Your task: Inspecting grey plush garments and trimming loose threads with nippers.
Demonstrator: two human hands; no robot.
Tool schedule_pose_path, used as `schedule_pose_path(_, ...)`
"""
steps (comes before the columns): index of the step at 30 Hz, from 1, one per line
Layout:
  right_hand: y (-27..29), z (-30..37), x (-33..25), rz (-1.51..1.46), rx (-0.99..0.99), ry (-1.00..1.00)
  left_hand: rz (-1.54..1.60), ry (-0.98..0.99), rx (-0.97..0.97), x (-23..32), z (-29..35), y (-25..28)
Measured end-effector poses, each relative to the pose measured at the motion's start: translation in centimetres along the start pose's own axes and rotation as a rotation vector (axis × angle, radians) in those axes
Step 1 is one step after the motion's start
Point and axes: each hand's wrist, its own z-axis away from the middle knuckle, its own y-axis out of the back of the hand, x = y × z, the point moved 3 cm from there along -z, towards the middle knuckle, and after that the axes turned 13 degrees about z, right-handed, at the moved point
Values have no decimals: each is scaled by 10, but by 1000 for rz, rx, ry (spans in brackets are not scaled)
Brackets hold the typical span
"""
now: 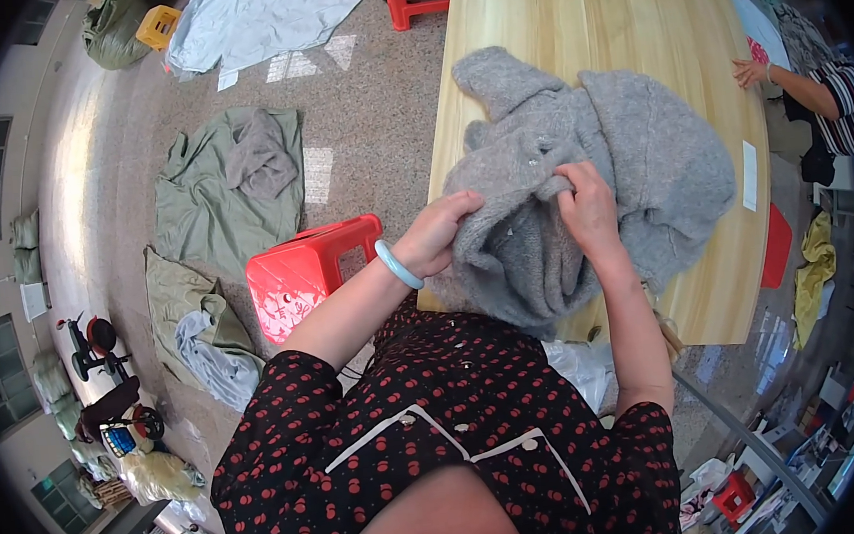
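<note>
A fuzzy grey knitted sweater lies bunched on the near end of the wooden table, with an opening facing me and part of it hanging over the edge. My left hand, with a pale bangle at its wrist, is closed on the left side of that opening. On the other side, my right hand pinches the knit edge between thumb and fingers. Between the hands the opening gapes and shows the folded inside. Small shiny spots show on the knit above it.
Left of me stands a red plastic stool. Beyond it, a green cloth on the floor holds a grey garment. Another person's hand rests at the table's right edge. A white sheet covers floor at the far left.
</note>
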Motion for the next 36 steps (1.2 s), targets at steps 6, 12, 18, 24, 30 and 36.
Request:
schedule_pose_path(6, -2, 10, 20, 16, -1, -128, -441, 7, -55, -6, -4, 31)
schedule_pose_path(12, -1, 19, 33, 37, 68, -138, -738, -32, -23, -1, -6, 44)
schedule_pose_path(18, 6, 26, 40, 16, 69, -252, -969, -102, 55, 9, 12, 36)
schedule_pose_path(24, 24, 24, 41, -106, 13, -461, -826, -115, -18, 26, 23, 11)
schedule_pose_path(30, 90, 7, -10, -708, 234, -312, -578, -289, -131, 45, 29, -41)
schedule_pose_path(36, 62, 6, -38, -315, -192, -70, -542, -400, -196, 35, 5, -46)
